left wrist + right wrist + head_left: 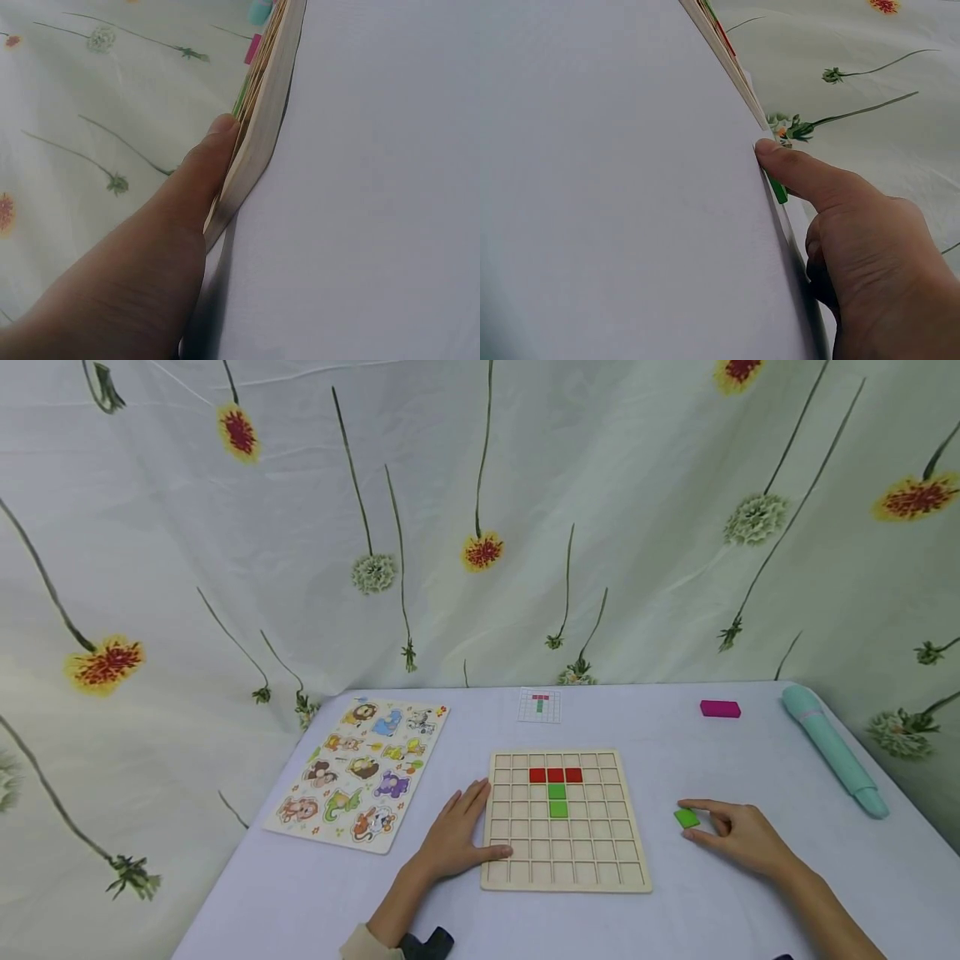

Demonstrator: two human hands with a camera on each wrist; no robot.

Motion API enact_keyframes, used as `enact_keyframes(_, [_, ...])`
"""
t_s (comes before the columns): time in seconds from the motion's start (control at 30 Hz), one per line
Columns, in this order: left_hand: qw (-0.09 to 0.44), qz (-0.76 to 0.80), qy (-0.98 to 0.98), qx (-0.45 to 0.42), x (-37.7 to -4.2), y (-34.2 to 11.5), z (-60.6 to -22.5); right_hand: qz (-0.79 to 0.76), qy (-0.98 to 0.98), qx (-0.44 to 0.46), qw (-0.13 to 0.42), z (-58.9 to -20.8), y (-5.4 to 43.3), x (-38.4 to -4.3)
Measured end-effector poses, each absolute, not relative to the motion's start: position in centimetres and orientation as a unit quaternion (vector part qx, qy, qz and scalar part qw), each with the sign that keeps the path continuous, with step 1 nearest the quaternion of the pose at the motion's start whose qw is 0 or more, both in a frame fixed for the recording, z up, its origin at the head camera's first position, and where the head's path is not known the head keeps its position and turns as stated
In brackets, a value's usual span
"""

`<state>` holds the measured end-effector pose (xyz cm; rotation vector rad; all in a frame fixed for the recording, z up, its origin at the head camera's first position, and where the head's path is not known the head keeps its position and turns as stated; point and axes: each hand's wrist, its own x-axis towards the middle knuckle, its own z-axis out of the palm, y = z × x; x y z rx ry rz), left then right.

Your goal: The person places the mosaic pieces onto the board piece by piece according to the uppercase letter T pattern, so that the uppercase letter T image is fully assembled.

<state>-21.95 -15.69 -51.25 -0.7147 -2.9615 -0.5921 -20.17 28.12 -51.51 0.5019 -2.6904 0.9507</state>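
A wooden grid board (525,877) lies on the table, with three red tiles (555,775) in a row and two green tiles (557,800) in a column below the middle one. My left hand (453,842) rests at the board's left edge, fingers straight along it and thumb over the lower left squares; in the left wrist view the thumb (195,176) lies on the board's rim. To the right of the board, my right hand (738,837) pinches a loose green square tile (686,817) between thumb and forefinger. That green tile (778,186) shows partly behind the fingers in the right wrist view.
A small pattern card (539,705) with a red and green T lies behind the board. On the left is an animal puzzle board (352,810). A magenta block (720,708) and a long teal case (832,747) lie at the back right, before a flowered cloth (645,485).
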Motion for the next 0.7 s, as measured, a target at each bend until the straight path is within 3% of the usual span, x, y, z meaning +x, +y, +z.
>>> enact_keyframes(0.7, [0.016,-0.190,-0.956,-0.225,-21.96,-15.66,-51.32,0.339,-0.905,0.190,0.173,-51.67,28.21,-20.31])
